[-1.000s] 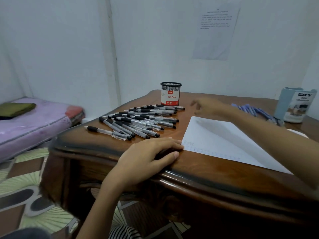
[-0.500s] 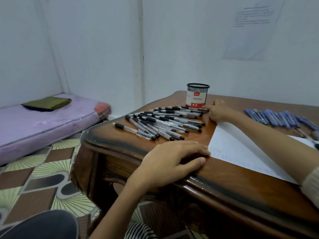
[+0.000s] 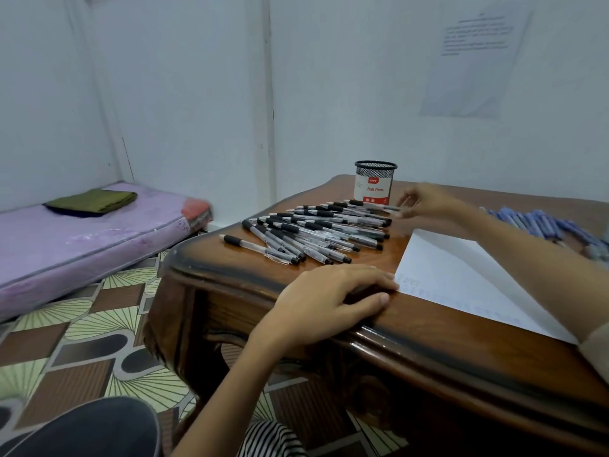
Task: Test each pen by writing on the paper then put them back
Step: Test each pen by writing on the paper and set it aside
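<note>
Now the right hand [image 3: 425, 201] pinches the end of the farthest black pen [image 3: 369, 204], just beside the mesh pen cup [image 3: 375, 183]. It is best lifted straight up, clear of its neighbours. Nearer, the left hand [image 3: 333, 291] lies flat at the paper [image 3: 461, 275] corner and should steady it.

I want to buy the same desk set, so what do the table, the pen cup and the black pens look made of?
Table: dark wood, likely varnished; grain and glossy highlights show along its rounded rim. Pen cup: black mesh, probably metal, wrapped in a white and red printed label. Black pens: clear plastic barrels with black, seemingly rubber, grips.
</note>
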### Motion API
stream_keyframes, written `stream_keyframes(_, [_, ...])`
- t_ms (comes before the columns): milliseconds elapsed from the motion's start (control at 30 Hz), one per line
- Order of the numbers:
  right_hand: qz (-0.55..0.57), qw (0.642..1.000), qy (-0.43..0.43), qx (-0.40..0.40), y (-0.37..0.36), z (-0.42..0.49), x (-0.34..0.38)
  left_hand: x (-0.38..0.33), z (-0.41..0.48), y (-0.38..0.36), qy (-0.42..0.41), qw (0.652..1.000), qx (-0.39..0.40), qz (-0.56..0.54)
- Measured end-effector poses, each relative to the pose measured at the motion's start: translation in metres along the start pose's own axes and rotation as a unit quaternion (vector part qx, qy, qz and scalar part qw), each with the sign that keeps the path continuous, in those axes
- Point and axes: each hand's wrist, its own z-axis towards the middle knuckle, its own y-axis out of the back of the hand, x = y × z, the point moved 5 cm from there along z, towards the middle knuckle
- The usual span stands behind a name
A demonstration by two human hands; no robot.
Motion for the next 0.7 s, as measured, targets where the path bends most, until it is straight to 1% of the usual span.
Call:
stream_keyframes(33, [0.023,1.0,0.001,-0.013,0.01,-0.004,-0.001,0.001,0.0,0.0,-0.002,1.0,0.001,0.0])
stream_keyframes(100, [0.129,0.99,-0.01,-0.06,0.034,-0.015,-0.002,0.002,0.0,0.0,-0.006,1.0,0.001,0.002])
stream_keyframes(133, [0.2,0.976,-0.021,-0.085,0.046,-0.023,-0.001,0.002,0.0,0.0,-0.008,1.0,0.001,0.003])
stream_keyframes(200, [0.325,0.935,-0.05,-0.134,0.065,-0.039,-0.001,0.003,0.001,0.001,-0.008,1.0,0.007,-0.007])
stream_keyframes(233, [0.363,0.915,-0.066,-0.164,0.073,-0.047,-0.003,0.004,0.002,0.002,-0.006,1.0,0.016,-0.017])
stream_keyframes(300, [0.401,0.884,-0.1,-0.219,0.08,-0.065,-0.013,0.003,0.007,0.005,-0.005,0.998,0.038,-0.042])
stream_keyframes(367, [0.423,0.862,-0.139,-0.243,0.078,-0.081,-0.027,0.001,0.018,0.011,-0.004,0.998,0.051,-0.039])
stream_keyframes(433, [0.441,0.85,-0.178,-0.228,0.07,-0.091,-0.041,-0.002,0.036,0.016,-0.003,0.999,0.042,-0.013])
stream_keyframes(533, [0.441,0.856,-0.219,-0.161,0.062,-0.098,-0.047,-0.003,0.068,0.014,-0.024,0.999,0.038,0.011])
stream_keyframes(600, [0.448,0.858,-0.219,-0.121,0.061,-0.102,-0.043,0.004,0.083,0.003,-0.027,0.995,0.077,0.049])
stream_keyframes(667, [0.429,0.876,-0.2,-0.091,0.062,-0.107,-0.037,0.016,0.09,-0.009,-0.026,0.986,0.133,0.099])
stream_keyframes(700, [0.414,0.887,-0.187,-0.083,0.061,-0.109,-0.035,0.021,0.091,-0.013,-0.024,0.982,0.156,0.107])
